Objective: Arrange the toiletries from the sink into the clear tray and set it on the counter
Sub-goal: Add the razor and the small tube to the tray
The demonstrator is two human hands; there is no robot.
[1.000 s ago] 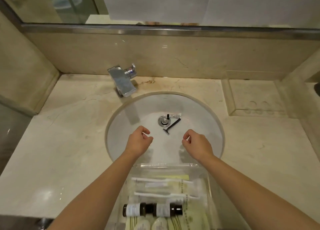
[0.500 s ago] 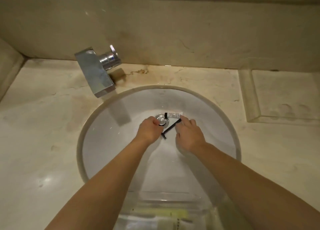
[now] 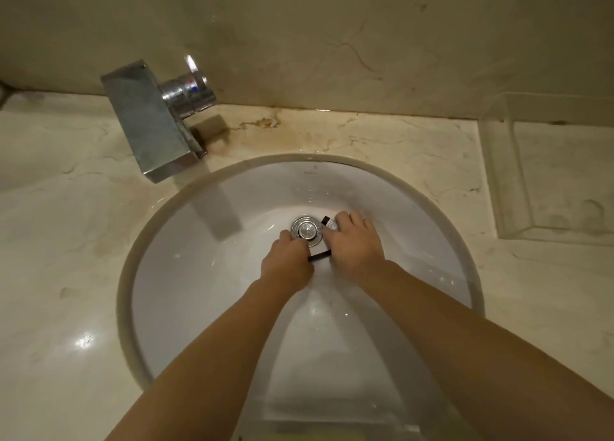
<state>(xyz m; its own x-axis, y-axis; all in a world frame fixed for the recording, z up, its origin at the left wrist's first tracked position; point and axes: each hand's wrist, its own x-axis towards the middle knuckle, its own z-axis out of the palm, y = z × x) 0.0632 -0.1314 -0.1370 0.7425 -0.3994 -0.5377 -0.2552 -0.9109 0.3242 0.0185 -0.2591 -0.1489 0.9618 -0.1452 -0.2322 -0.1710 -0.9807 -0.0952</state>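
Note:
Both of my hands reach down to the bottom of the white sink (image 3: pixel 186 274). My left hand (image 3: pixel 287 266) is curled beside the drain (image 3: pixel 307 229) and pinches the near end of the black razor (image 3: pixel 319 256), a short stretch of which shows between the hands. My right hand (image 3: pixel 354 246) lies over the razor's far part, its fingers curled on the small white tube with a black cap (image 3: pixel 329 222). Only the far rim of the clear tray (image 3: pixel 335 429) shows at the bottom edge, and its contents are out of view.
A chrome faucet (image 3: pixel 156 125) juts over the sink's back left rim. A second clear holder (image 3: pixel 548 174) sits on the marble counter (image 3: pixel 66 241) at the right, against the back wall. The counter spreads wide on both sides of the basin.
The view has moved closer and lower over the sink. Both hands went from hovering above the basin down to the drain, and they now close on the razor and the tube.

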